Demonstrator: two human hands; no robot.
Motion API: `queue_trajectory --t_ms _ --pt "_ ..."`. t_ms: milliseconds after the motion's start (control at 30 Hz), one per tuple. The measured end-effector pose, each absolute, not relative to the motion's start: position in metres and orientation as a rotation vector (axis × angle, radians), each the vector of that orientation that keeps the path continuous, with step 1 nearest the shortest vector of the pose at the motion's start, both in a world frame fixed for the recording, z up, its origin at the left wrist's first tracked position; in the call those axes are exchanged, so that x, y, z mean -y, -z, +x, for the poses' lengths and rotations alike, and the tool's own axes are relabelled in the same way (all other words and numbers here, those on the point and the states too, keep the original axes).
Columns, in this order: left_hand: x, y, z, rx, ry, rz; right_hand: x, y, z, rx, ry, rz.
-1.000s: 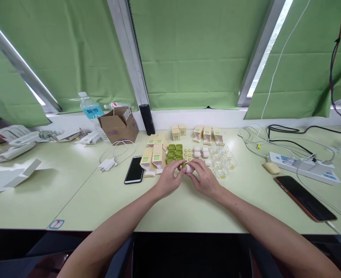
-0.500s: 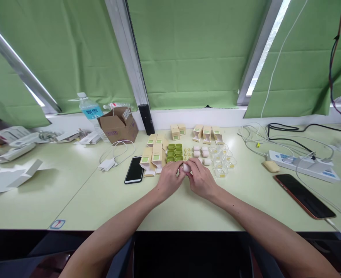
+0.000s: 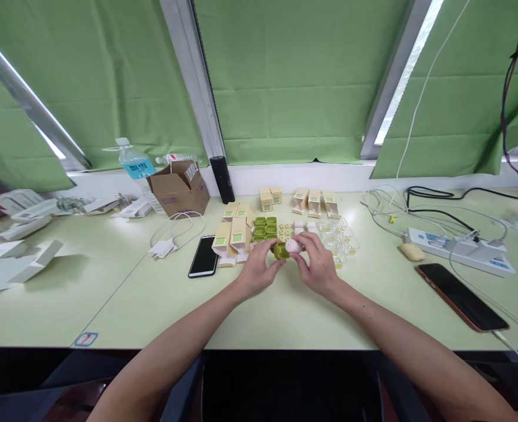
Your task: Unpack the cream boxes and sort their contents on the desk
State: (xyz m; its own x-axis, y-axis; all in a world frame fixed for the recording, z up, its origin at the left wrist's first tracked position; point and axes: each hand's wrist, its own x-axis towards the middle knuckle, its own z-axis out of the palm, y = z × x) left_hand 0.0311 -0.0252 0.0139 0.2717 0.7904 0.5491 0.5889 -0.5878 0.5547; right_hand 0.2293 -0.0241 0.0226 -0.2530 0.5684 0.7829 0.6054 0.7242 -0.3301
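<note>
Between the thumb and fingers of my left hand (image 3: 257,268) is a small olive-green square cup (image 3: 280,251), tilted toward the right. My right hand (image 3: 319,266) pinches a pale pink rounded piece (image 3: 293,246) right beside the cup's opening; whether the two touch I cannot tell. Just beyond my left fingers stand several matching green cups (image 3: 260,221) in rows. Tiny yellowish pieces (image 3: 284,228) lie next to them. More pink pieces (image 3: 311,226) sit behind my right hand, partly covered by it. Several clear plastic shells (image 3: 340,233) spread to the right.
Cream cardboard boxes (image 3: 224,241) stand left of the cups, others (image 3: 314,203) at the back. A black phone (image 3: 203,256) lies to the left. On the right are a power strip (image 3: 461,251), cables, a beige case (image 3: 412,252) and another phone (image 3: 461,298).
My hands, closed together around the pink piece before, have moved slightly apart. The green cup now shows in my left hand, and the pink piece is in my right.
</note>
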Motion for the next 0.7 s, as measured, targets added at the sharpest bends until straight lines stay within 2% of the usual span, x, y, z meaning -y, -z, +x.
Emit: queue_trajectory --t_ms 133,267,467,700 --pt "0.022 -0.015 0.029 -1.401 -1.303 2.185 0.014 -0.046 0.25 1.853 0.102 -1.015" --pt "0.021 -0.016 0.029 -1.468 -1.336 2.133 0.004 -0.062 0.268 2.107 0.117 -1.238" --pt "0.025 -0.017 0.031 -1.469 -1.324 2.162 0.007 -0.056 0.258 2.491 0.245 -1.438" --pt "0.026 -0.017 0.032 -1.437 -1.325 2.195 0.007 -0.054 0.263 2.56 0.404 -1.52"
